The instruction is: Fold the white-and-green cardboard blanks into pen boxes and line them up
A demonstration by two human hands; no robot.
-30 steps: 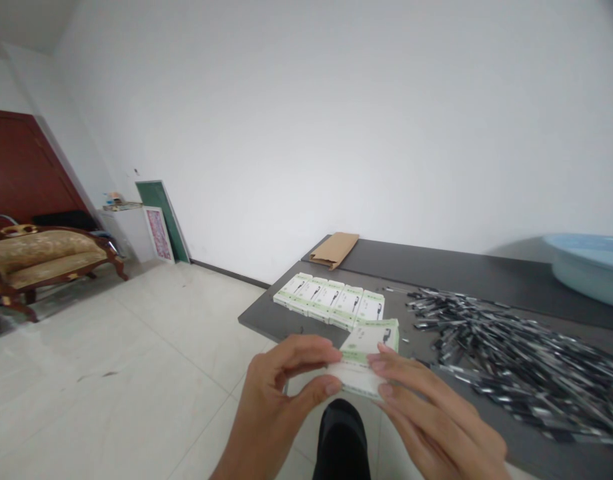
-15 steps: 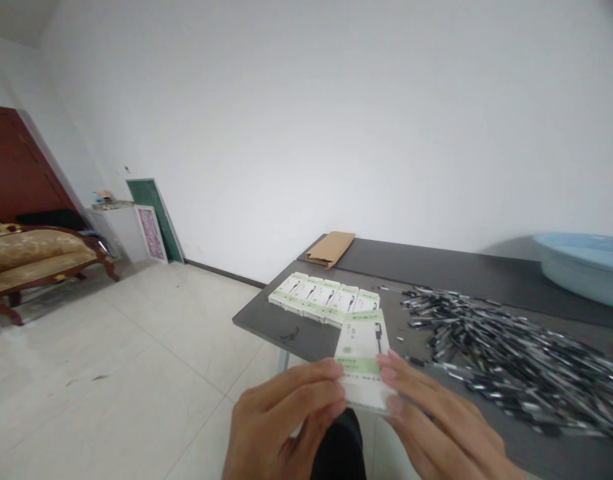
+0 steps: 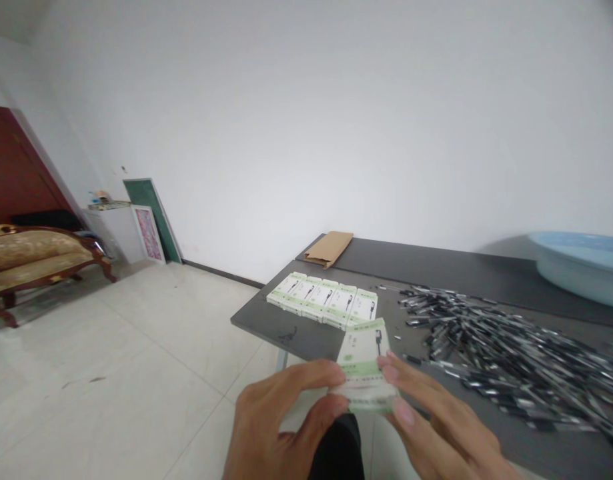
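A green and white pen box [image 3: 365,348] with a black pen printed on its front is held between my two hands, just off the table's near edge. My left hand [image 3: 286,413] pinches its left side with thumb and fingers. On the opposite side, my right hand [image 3: 439,413] grips it with fingertips and thumb. The end of the box facing me is blurred, so I cannot tell whether its flap is closed. Just beyond lies a row of several matching pen boxes [image 3: 326,299], side by side on the dark table [image 3: 266,319].
A large heap of black and clear pens [image 3: 506,360] spreads over the table's right side. Behind the row lies a brown paper bag [image 3: 331,248]. A light blue basin [image 3: 581,267] stands at the back right. Far left is a carved wooden sofa [image 3: 41,260].
The held pen box has tipped and dropped slightly, so its near end now shows more. The thumbs have shifted lower on it. Both hands still hold it.
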